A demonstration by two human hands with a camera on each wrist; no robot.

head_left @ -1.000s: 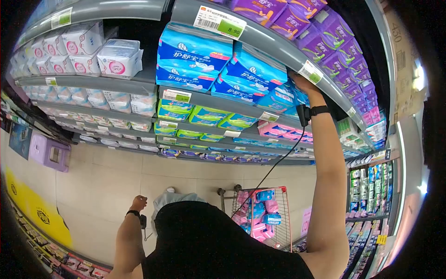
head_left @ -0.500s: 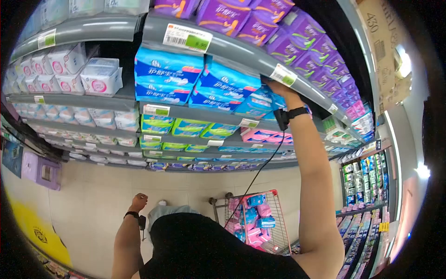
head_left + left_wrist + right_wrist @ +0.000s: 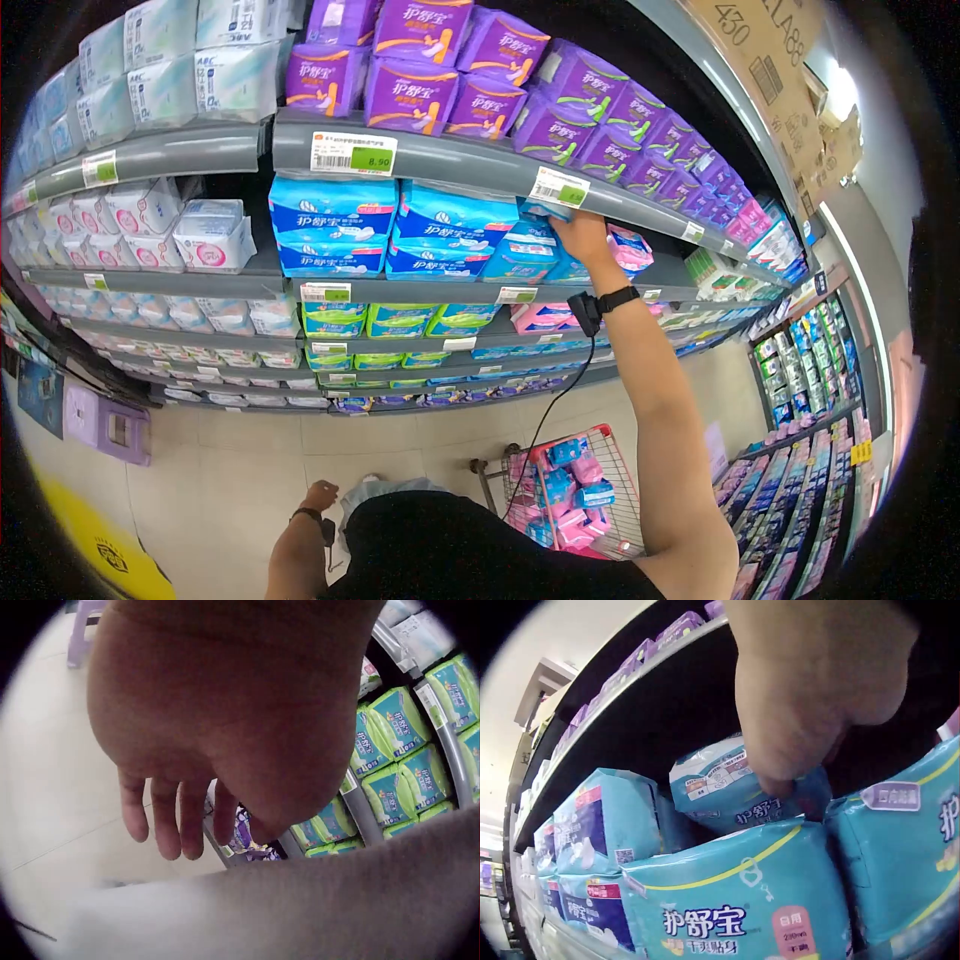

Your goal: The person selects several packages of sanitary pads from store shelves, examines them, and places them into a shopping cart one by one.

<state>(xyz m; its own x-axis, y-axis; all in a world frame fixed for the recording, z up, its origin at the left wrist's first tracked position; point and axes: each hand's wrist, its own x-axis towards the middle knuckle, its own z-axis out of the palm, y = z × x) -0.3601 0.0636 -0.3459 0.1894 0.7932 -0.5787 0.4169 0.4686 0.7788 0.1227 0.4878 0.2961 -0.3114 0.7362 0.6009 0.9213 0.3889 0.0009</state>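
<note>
My right hand reaches into the shelf under the price rail. In the right wrist view, the right hand's thumb lies over a teal pack of sanitary pads, which tilts above and behind a front pack; the other fingers are mostly hidden. A second teal pack sits to the right of it. Larger blue packs stand to the left on the same shelf. My left hand hangs low beside my body, holding nothing; in the left wrist view its fingers dangle loosely.
Purple packs fill the shelf above, green packs the one below. A cart with pink and blue packs stands on the floor by my right side. A lilac stool is at far left. A cable runs down from the right wrist.
The view has shifted, showing more of the upper shelf. My right hand, earlier partly hidden behind the shelf rail, now shows more fully, with a teal pack raised at its fingers. My left hand still hangs.
</note>
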